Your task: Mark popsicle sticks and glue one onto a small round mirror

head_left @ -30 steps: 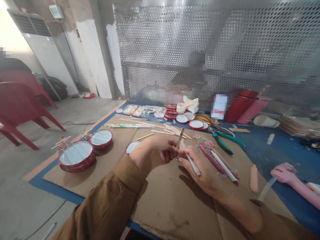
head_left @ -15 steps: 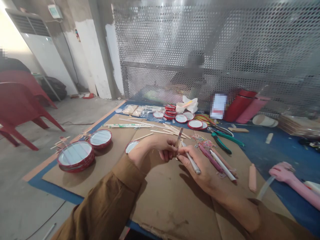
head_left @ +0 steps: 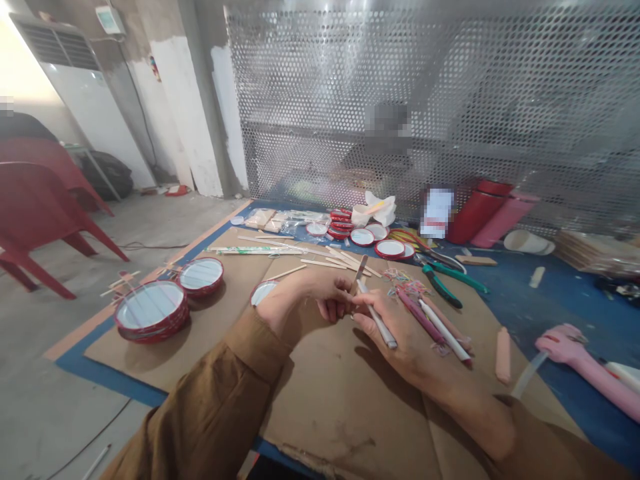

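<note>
My left hand (head_left: 327,291) is closed on a thin wooden craft stick (head_left: 361,265), its brownish rounded end pointing up. Close beside it, my right hand (head_left: 400,333) grips a pale marker pen (head_left: 382,325) whose upper tip reaches the stick. The fingers hide the lower part of the stick, and I cannot tell whether pen and stick touch. Partly behind my left wrist lies a white disc with a red rim (head_left: 262,291). More loose wooden sticks (head_left: 345,257) lie beyond my hands on the cardboard (head_left: 330,407).
Red-rimmed drum-like rounds (head_left: 150,310) stand at the left. To the right are a white marker (head_left: 445,330), coloured rubber bands (head_left: 413,287), green-handled pliers (head_left: 443,283) and a pink glue gun (head_left: 575,350). A red flask (head_left: 477,213) stands by the perforated metal screen (head_left: 320,100).
My right hand and the pen have shifted slightly left, bringing the pen's tip closer to the stick. My left hand and the stick stay nearly still.
</note>
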The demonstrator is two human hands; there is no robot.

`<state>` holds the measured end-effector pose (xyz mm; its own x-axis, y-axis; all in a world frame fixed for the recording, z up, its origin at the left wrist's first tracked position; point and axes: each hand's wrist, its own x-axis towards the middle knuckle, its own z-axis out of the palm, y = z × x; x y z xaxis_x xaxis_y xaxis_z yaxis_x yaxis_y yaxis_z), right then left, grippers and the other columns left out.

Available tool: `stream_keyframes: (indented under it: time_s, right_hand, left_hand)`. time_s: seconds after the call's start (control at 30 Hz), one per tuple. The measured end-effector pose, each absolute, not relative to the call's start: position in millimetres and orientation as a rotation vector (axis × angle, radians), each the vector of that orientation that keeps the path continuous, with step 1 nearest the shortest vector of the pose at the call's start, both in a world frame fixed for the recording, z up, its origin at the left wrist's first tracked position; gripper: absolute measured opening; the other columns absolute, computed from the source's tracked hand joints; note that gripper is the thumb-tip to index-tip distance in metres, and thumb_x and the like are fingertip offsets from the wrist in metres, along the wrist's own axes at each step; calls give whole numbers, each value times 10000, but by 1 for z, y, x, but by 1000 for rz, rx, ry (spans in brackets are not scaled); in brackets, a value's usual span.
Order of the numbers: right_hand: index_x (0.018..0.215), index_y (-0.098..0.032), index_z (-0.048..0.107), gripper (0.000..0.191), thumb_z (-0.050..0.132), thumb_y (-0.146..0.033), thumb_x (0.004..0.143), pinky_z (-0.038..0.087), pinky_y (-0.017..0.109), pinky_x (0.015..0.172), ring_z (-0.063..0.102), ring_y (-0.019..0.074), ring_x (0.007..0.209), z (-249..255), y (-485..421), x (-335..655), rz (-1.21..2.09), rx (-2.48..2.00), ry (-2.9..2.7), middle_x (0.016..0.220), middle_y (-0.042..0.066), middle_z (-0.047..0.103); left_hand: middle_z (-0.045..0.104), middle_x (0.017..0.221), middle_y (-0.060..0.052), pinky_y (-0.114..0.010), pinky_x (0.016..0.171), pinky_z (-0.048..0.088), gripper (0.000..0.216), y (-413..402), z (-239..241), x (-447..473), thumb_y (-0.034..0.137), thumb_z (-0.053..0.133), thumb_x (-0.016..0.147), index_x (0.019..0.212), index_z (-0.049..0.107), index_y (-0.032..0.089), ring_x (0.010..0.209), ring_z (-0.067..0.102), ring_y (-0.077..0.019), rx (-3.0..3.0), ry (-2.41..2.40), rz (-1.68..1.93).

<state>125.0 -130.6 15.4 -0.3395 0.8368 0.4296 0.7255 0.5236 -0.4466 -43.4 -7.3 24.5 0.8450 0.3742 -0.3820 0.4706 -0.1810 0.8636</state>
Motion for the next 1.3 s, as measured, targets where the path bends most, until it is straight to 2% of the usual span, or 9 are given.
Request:
stream_keyframes:
  time_s: [0.43,0.93,1.07,1.3]
  right_hand:
    - [1112,-234,564,149,504,-249,976,531,360,848,659,215,982,8,-128,127,233,-1258,-2166,1033,67,681]
    - [1027,-233,592,112,504,-272,971,543,314,767,666,200,866,19,-134,122,246,-1307,-2089,931,49,688]
    - [1061,-234,585,123,511,-270,970,540,334,818,664,210,933,15,-133,124,243,-1290,-2096,995,56,688]
    - [1107,-232,585,163,501,-274,975,535,358,848,664,222,987,14,-130,126,264,-1258,-2132,1037,70,688]
  left_hand:
    - [620,641,15,-241,592,540,129,-6,23,-43,263,563,897,813,583,166,572,625,-106,1778,641,-103]
    - [614,641,21,-242,592,544,105,-5,22,-43,247,548,902,843,582,166,580,625,-106,1762,623,-107]
    - [612,635,13,-242,586,540,161,-6,23,-43,274,537,917,813,584,160,571,622,-107,1781,628,-107]
    - [619,648,13,-240,579,540,119,-7,24,-43,246,540,903,830,583,161,561,621,-104,1796,641,-114]
